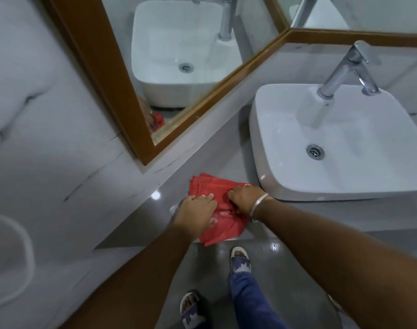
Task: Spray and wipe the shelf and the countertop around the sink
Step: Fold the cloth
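A red cloth [220, 224] lies on the grey countertop [153, 224], left of the white basin [345, 143]. Its near corner hangs over the counter's front edge. My left hand [195, 212] presses flat on the cloth's left side. My right hand [246, 194], with a metal bangle on the wrist, pinches a fold near the cloth's far right edge. No spray bottle is in view.
A chrome tap [345, 70] stands at the back of the basin. A wood-framed mirror [183, 67] hangs on the marble wall above the counter. Below are the grey floor [286, 281] and my feet in sandals.
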